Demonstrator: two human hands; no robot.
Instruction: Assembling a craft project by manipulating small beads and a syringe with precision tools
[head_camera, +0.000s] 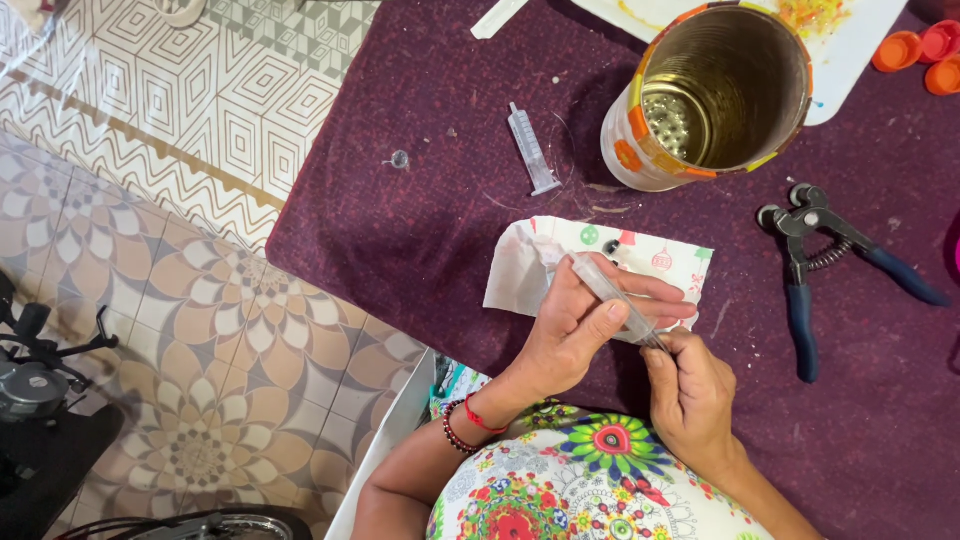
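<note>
My left hand (575, 325) grips the barrel of a clear plastic syringe (605, 285) that slants up to the left. My right hand (690, 390) pinches the syringe's lower end with thumb and fingers. Both hands hover over a printed paper napkin (675, 260) lying on the purple tablecloth (420, 230). A second clear syringe (530, 150) lies on the cloth above the napkin. A metal tin can (715, 95) with orange and yellow mosaic pieces stands upright at the upper right, open side up.
Blue-handled nipper pliers (815, 265) lie to the right of the napkin. A white tray (850, 45) sits behind the can, orange caps (920, 45) at the far right. Patterned floor tiles (170, 200) and a dark stand (35, 370) fill the left side.
</note>
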